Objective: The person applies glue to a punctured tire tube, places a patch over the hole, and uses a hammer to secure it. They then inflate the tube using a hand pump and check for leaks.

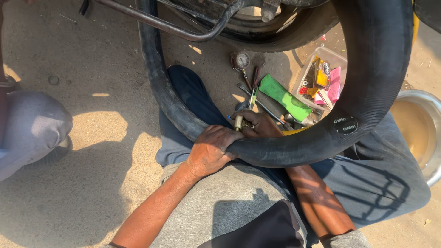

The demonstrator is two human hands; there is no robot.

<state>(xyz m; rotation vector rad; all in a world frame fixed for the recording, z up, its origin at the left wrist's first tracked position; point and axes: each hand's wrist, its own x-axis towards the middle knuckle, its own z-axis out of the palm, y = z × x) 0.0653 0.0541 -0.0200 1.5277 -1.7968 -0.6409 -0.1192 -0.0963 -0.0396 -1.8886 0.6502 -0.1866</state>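
A big black rubber inner tube [367, 82] loops from the top of the view down across my lap. My left hand [211, 149] grips the tube at its lowest part, fingers wrapped over the rubber. Just behind it my right hand [261, 125] reaches under the tube and pinches the brass valve stem [238, 122] that sticks up from the tube. The tube hides my right forearm where it passes beneath. Two round patches [345, 124] sit on the tube to the right of my hands.
On the ground past my hands lie a green-handled tool [284, 97], screwdrivers [253, 85], a pressure gauge [241, 59] and a clear plastic box [340, 59] of small packets. A metal basin [420, 133] of murky water stands at right. Another person's knee [32, 124] is at left. A motorcycle wheel [275, 34] and frame stand above.
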